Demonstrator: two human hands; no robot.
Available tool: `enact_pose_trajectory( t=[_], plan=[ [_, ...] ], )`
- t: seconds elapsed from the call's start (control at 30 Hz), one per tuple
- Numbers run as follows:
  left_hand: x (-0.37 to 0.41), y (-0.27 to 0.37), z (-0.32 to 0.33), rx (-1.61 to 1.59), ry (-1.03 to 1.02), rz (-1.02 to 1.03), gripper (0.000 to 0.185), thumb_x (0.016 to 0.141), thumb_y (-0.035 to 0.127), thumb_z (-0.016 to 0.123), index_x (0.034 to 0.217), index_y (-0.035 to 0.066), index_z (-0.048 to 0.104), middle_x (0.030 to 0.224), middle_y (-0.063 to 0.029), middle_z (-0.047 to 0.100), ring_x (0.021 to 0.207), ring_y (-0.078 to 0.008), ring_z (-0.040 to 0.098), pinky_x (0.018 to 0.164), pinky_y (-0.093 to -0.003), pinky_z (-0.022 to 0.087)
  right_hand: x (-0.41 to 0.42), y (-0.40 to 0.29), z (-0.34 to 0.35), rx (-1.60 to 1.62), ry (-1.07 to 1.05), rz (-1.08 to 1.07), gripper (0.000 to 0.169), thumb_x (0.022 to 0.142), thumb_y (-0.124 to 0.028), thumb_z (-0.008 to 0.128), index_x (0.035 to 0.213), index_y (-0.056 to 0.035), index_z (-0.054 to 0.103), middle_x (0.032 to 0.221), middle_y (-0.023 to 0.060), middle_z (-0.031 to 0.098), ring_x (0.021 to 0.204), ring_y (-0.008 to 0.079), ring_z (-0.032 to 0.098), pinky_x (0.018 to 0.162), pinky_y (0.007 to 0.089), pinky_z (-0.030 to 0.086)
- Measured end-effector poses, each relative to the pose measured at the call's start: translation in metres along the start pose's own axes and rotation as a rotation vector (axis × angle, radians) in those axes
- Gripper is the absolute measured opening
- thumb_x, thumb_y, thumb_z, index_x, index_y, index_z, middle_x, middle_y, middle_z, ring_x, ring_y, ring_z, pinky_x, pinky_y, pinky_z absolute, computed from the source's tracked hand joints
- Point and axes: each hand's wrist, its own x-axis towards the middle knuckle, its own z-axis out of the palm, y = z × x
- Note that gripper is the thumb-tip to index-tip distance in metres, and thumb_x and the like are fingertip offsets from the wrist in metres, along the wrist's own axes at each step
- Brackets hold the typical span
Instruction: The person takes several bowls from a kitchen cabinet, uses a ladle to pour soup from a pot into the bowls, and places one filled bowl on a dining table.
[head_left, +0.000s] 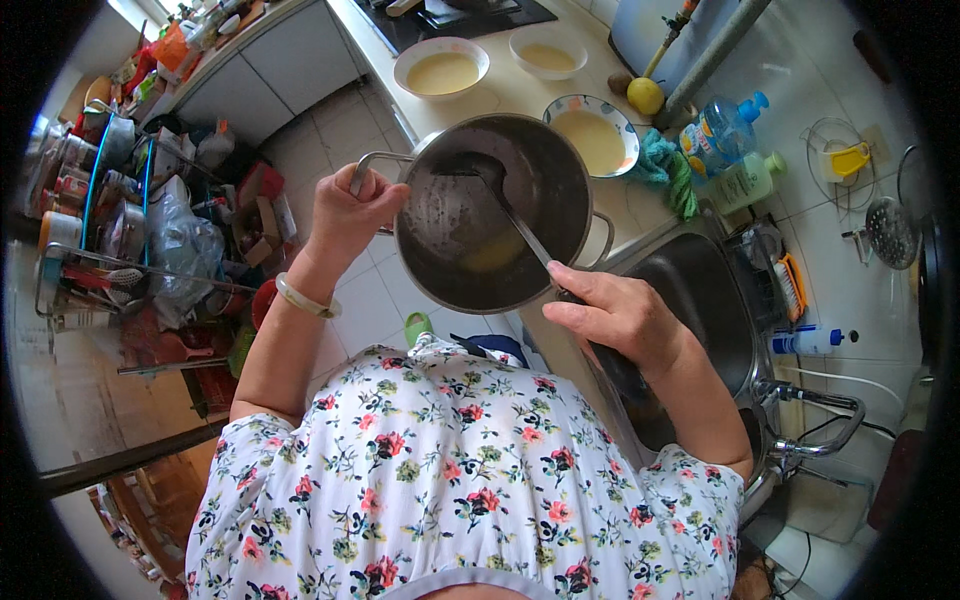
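My left hand (358, 208) grips one wire loop handle of a deep metal pot (577, 195), which is tilted so that I look into it. A little yellowish liquid (495, 251) lies low inside, and wet streaks cover part of the inner surface. In my right hand (619, 315) is a ladle (529, 236) with a metal shaft and a dark grip. Its dark bowl rests within the pot, near the upper inside. The pot's second handle (602, 240) is free. Beyond the pot, three bowls of pale yellow liquid stand on the counter, the nearest a patterned bowl (634, 139).
A stainless sink (694, 300) with a chrome faucet (825, 435) lies to my right. Teal and green cloths (664, 166), a blue-pump bottle (720, 135) and a yellow fruit (646, 96) sit by the wall. A cooktop (450, 19) is at the back; a crowded rack (150, 202) stands left.
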Motion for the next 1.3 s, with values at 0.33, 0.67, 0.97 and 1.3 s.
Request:
enact_pose_trajectory(
  t=[0.33, 0.67, 0.97, 1.3],
  plan=[
    [0.008, -0.002, 0.001, -0.023, -0.031, 0.007, 0.026, 0.078, 0.006, 0.068, 0.061, 0.006, 0.047, 0.059, 0.0026, 0.052, 0.05, -0.0026, 0.045, 0.044, -0.0179, 0.037, -0.02, -0.022, -0.013, 0.1, -0.155, 0.047, 0.025, 0.068, -0.004, 0.059, 0.093, -0.0048, 0.06, 0.105, 0.022, 0.058, 0.086, 0.0293, 0.063, 0.07, 0.0322, 0.053],
    [0.011, -0.005, 0.0, 0.005, -0.033, 0.019, 0.032, 0.077, 0.007, 0.069, 0.06, 0.008, 0.042, 0.059, 0.0022, 0.052, 0.05, -0.0025, 0.044, 0.042, -0.019, 0.036, -0.036, -0.025, 0.002, 0.102, -0.18, 0.111, 0.022, 0.068, -0.005, 0.059, 0.09, -0.0047, 0.06, 0.103, 0.0206, 0.06, 0.086, 0.0295, 0.063, 0.072, 0.0329, 0.053],
    [0.011, 0.003, 0.003, 0.046, -0.055, 0.043, 0.04, 0.076, 0.004, 0.068, 0.059, 0.01, 0.032, 0.059, 0.0011, 0.05, 0.05, -0.0032, 0.044, 0.041, -0.0203, 0.037, -0.012, -0.021, 0.002, 0.105, -0.178, 0.065, 0.019, 0.069, -0.006, 0.056, 0.088, -0.0027, 0.057, 0.105, 0.0222, 0.058, 0.085, 0.0295, 0.062, 0.071, 0.0328, 0.052],
    [0.035, 0.017, 0.016, 0.109, -0.141, 0.054, 0.042, 0.074, 0.005, 0.067, 0.058, 0.009, 0.029, 0.055, -0.0002, 0.049, 0.051, -0.0037, 0.049, 0.04, -0.0215, 0.042, 0.039, -0.022, -0.05, -0.249, -0.636, -0.092, 0.009, 0.063, -0.009, 0.058, 0.068, -0.0024, 0.054, 0.105, 0.0187, 0.055, 0.096, 0.0272, 0.057, 0.075, 0.0312, 0.052]
  ],
)
